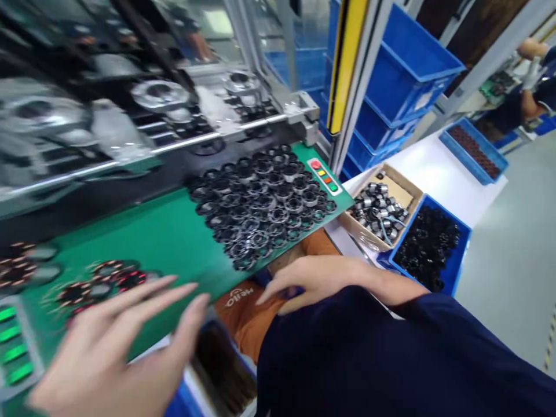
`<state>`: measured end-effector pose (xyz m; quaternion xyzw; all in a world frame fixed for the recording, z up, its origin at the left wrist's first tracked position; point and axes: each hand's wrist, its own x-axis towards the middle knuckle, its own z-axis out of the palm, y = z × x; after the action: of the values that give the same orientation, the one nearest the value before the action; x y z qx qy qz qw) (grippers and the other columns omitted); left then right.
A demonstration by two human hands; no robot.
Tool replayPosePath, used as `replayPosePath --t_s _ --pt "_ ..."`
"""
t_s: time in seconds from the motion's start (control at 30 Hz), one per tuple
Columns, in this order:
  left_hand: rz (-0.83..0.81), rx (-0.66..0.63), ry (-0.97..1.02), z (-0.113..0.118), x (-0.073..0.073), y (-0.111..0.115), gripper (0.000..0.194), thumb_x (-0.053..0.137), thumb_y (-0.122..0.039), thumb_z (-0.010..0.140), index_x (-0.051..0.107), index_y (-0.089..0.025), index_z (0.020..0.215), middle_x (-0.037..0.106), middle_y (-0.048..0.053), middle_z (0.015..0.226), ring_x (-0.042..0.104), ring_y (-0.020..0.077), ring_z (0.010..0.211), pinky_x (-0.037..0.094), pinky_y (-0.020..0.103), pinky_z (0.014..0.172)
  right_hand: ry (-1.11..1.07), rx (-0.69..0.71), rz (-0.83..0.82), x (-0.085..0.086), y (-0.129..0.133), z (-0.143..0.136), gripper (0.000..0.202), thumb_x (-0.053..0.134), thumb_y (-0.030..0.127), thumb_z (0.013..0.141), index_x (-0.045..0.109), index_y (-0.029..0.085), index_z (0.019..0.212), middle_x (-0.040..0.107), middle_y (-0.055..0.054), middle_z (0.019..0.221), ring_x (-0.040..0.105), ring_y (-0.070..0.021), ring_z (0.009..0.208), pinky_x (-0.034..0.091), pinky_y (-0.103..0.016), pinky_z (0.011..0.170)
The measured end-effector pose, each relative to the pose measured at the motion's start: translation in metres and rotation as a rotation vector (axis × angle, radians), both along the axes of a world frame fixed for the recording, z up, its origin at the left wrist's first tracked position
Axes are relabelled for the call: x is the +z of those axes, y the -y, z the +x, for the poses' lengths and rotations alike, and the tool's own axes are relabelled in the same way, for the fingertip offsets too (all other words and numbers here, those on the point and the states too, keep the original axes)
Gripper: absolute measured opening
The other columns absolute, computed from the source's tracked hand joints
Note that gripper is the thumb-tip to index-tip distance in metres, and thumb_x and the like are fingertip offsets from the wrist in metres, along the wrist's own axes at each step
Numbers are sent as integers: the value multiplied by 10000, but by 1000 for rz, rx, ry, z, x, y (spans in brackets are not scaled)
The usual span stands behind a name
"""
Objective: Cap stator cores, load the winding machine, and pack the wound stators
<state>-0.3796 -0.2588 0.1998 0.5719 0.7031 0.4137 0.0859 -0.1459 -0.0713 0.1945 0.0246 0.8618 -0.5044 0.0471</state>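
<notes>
My left hand point(117, 353), blurred by motion, is in the lower left with its fingers spread and nothing visible between them. Just beyond its fingertips, several copper-wound coils point(76, 291), some with red on them, lie on the green worktop point(174, 226). My right hand point(310, 278) hangs over my lap below the worktop's front edge. Its fingers are loosely bent and apart, and no object shows in them. Many black ring-shaped parts point(260, 202) stand close together on the worktop in front of that hand.
Behind the worktop is a machine with metal ring fixtures point(160, 94). Button panels sit left point(17, 341) and right point(324, 175). A cardboard box of metal cylinders point(377, 208) and a blue bin point(463, 249) of black parts stand right. Another person's arm point(530, 104) shows farther off.
</notes>
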Motion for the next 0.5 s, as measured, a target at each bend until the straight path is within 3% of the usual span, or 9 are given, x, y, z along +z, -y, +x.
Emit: replayPosePath --t_s 0.03,0.1,0.17,0.27,0.37,0.4,0.5 --pt "12 11 24 25 0 -16 773 722 -467 810 646 -900 1445 699 -374 1533 763 527 1321 630 854 1006 81 -156 -36 -6 -5 40 363 851 317 1110 834 188 1448 897 -75 1297 852 -148 1056 633 -216 965" --pt "13 -189 113 76 -4 -55 524 781 -435 942 794 -768 1346 858 -156 1321 839 416 1099 707 722 987 244 -522 19 -15 -17 118 340 872 344 1087 857 222 1403 913 -43 1192 856 -157 984 643 -243 934" --pt "2 -479 177 125 -9 -103 370 819 -402 1029 831 -555 1366 870 -21 1278 848 351 1138 729 596 1049 348 -805 134 -21 -34 183 300 754 324 1143 845 177 1389 905 -88 1133 837 -195 963 644 -308 940" --pt "-79 -717 114 198 -16 -190 323 724 -386 1130 764 -339 1448 828 75 1394 778 346 1342 664 538 1201 470 -1111 311 -33 -68 252 331 647 281 1154 808 147 1411 884 -141 1146 802 -238 996 635 -389 1004" --pt "-222 -788 -207 268 -22 -282 437 578 -250 1165 693 -231 1586 710 146 1616 640 371 1540 574 544 1304 550 -1237 422 -53 -106 286 373 641 248 1149 760 138 1485 855 -170 1253 796 -273 1135 626 -466 1126" --pt "-280 -810 -352 288 -26 -310 492 542 -205 1157 661 -194 1634 669 182 1658 605 381 1576 558 541 1316 563 -1231 431 -60 -118 292 372 674 258 1147 752 143 1492 841 -165 1304 795 -280 1185 628 -493 1155" --pt "-378 -857 -513 329 -43 -376 552 559 -94 1053 722 -150 1578 665 242 1655 597 419 1569 524 568 1320 566 -1132 413 -79 -143 298 423 802 382 1126 742 179 1493 779 -135 1463 775 -298 1313 655 -558 1175"
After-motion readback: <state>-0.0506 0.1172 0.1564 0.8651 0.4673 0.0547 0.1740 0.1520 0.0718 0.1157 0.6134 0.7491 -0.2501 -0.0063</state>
